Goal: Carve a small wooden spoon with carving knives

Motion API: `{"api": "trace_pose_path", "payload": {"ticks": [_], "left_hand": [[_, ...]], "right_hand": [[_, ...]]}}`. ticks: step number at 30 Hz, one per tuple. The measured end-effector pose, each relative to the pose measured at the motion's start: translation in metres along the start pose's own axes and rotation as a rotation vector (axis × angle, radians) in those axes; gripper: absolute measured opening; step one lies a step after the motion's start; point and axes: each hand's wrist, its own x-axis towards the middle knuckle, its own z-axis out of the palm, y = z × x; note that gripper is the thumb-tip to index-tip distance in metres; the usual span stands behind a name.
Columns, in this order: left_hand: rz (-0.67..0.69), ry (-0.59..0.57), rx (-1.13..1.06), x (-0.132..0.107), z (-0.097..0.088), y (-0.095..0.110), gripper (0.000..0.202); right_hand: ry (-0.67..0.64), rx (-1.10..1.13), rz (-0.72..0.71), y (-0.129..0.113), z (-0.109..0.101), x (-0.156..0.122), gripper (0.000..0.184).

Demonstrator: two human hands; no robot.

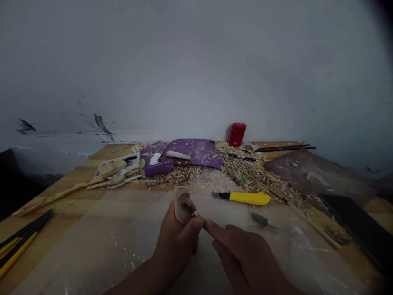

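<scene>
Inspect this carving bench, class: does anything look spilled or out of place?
Yes: pale wood shavings are strewn over the wooden bench, flecking the purple sheet, and dark scuff marks streak the wall.

wood block [181, 204] — pale, rough-cut | craft knife [250, 198] — glossy yellow plastic, metal blade [220, 196] | shavings [175, 177] — rough wood

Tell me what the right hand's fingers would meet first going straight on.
The left thumb looks first in line: the fingers of the right hand nearly reach it. The dark tool and wood block lie just beyond, though depth is unclear, so the tool may come first.
</scene>
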Motion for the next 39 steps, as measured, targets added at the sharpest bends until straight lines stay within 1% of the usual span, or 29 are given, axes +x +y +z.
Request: {"api": "trace_pose_path", "payload": {"ticks": [3,5,7,12,17,20,22,25,27,28,31,33,36,38,39], "left_hand": [[-0.013,0.056,0.041,0.0,0.0,0.001,0.037],[-0.034,0.03,0.067,0.001,-0.001,0.0,0.036],[-0.038,0.005,0.081,0.002,-0.002,-0.003,0.037],[-0.006,0.029,0.084,0.0,0.0,-0.01,0.036],[-0.004,0.102,0.042,-0.004,0.006,-0.011,0.035],[-0.005,0.15,0.042,-0.004,0.008,-0.01,0.036],[0.007,0.15,0.042,-0.004,0.009,-0.009,0.036],[0.017,0.117,0.022,-0.004,0.011,-0.011,0.037],[0.005,0.098,0.015,-0.003,0.01,-0.013,0.037],[-0.007,0.079,0.016,-0.001,0.009,-0.014,0.037],[-0.031,-0.053,-0.02,0.004,0.002,-0.016,0.04],[-0.032,-0.146,-0.089,0.009,-0.004,-0.017,0.046],[-0.053,-0.227,-0.153,0.012,-0.009,-0.017,0.048],[-0.063,-0.222,-0.122,0.01,-0.009,-0.018,0.048],[-0.056,-0.191,-0.092,0.009,-0.007,-0.018,0.047]], "right_hand": [[-0.084,-0.119,-0.039,0.003,-0.01,-0.001,0.042],[-0.132,-0.148,-0.03,0.003,-0.014,-0.001,0.044],[-0.147,-0.174,-0.024,0.002,-0.016,-0.001,0.045],[-0.099,-0.254,-0.073,0.002,-0.011,0.0,0.046],[-0.033,-0.337,-0.142,0.004,0.003,-0.001,0.041],[0.041,-0.395,-0.18,0.005,0.012,-0.003,0.038],[0.059,-0.422,-0.175,0.006,0.016,-0.004,0.038],[0.041,-0.417,-0.155,0.005,0.018,-0.001,0.039],[0.058,-0.342,-0.141,0.004,0.015,0.003,0.038],[0.065,-0.275,-0.111,0.004,0.012,0.005,0.037],[0.052,-0.01,0.036,0.004,-0.002,0.008,0.033],[0.007,0.066,0.073,0.005,-0.012,0.007,0.034],[-0.082,-0.018,0.006,0.006,-0.023,0.002,0.039],[-0.137,-0.125,-0.022,0.006,-0.025,-0.001,0.04],[-0.151,-0.176,-0.024,0.006,-0.025,-0.002,0.041]]}}
